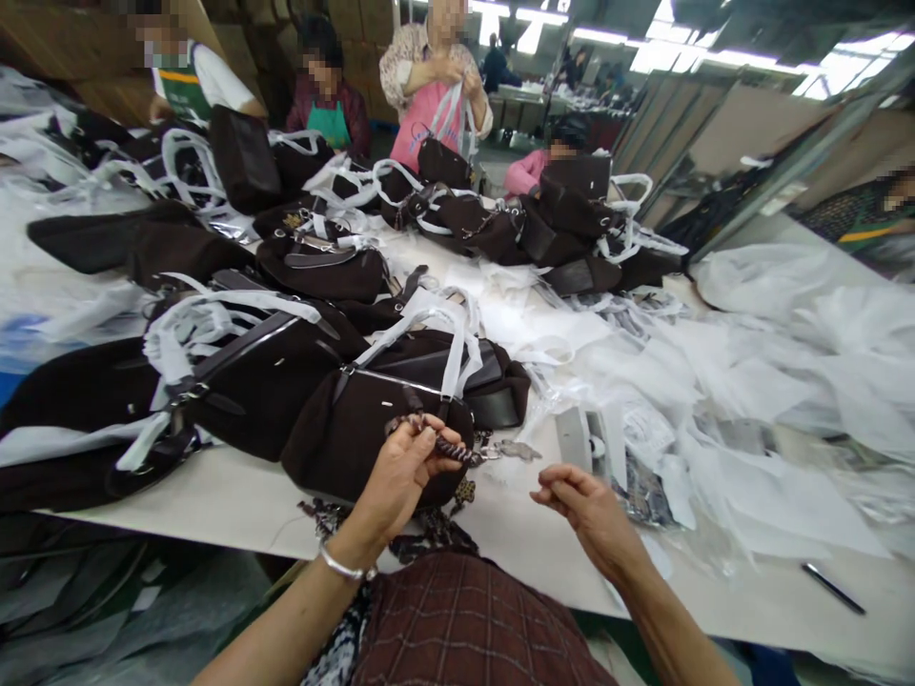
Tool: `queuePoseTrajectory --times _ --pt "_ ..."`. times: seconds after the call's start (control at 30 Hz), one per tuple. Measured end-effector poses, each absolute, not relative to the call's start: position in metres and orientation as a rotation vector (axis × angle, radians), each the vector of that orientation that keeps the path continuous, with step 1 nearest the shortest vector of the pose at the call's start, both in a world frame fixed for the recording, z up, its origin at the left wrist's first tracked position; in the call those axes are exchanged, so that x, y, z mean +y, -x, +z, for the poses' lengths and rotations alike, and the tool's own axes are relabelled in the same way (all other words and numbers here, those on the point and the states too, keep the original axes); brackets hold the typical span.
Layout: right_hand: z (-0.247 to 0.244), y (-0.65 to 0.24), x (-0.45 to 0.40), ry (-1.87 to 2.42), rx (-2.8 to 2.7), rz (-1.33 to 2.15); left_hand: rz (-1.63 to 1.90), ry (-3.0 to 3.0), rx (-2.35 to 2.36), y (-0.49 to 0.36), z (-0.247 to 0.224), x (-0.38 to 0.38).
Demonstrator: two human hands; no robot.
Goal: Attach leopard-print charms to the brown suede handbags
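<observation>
Braided cord (447, 445), dark and rope-like, lies across the front of a brown suede-like handbag (357, 433) at the near table (235, 500) edge, pinched between thumb and fingers of the left hand (400, 472). Its metal clasp end (509, 450) hangs free just beyond. Right hand (582, 505) hovers near, fingers loosely curled, holding nothing visible. White wrapped straps (450, 353) arch over the soft, rounded bag; crinkled clear plastic (715, 381) spreads to the right

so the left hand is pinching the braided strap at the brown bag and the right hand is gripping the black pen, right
Not quite. The head view shows the left hand pinching the braided strap at the brown bag, but the right hand holds no pen. The black pen lies apart on the table, off to the right.
</observation>
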State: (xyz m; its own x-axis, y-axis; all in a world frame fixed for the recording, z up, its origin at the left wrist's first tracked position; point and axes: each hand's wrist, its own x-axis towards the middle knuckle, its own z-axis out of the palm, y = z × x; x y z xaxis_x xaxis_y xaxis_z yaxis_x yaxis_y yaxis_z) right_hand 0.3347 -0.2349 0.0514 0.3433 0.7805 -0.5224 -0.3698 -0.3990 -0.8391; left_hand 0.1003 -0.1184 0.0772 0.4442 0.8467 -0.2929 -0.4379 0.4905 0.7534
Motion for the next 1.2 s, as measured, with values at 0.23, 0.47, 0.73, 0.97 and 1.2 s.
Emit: queuePoseTrajectory --times 0.23,0.47,0.73,0.97,1.2 --pt "0.060 -0.258 -0.216 1.139 -0.268 1.741 0.882 -0.542 0.683 -0.085 0.069 -0.118" --pt "0.061 -0.225 -0.171 1.029 -0.234 1.667 0.766 -0.676 0.607 -0.055 0.055 -0.122" --pt "0.069 -0.202 -0.168 1.445 -0.833 1.700 0.805 -0.679 0.641 -0.023 0.047 -0.104" --pt "0.062 -0.198 -0.172 1.509 -0.704 1.824 0.773 -0.748 0.689 -0.014 0.039 -0.088" --pt "0.065 -0.195 -0.155 1.131 -0.160 1.782 0.387 -1.139 0.856 0.006 0.030 -0.059"
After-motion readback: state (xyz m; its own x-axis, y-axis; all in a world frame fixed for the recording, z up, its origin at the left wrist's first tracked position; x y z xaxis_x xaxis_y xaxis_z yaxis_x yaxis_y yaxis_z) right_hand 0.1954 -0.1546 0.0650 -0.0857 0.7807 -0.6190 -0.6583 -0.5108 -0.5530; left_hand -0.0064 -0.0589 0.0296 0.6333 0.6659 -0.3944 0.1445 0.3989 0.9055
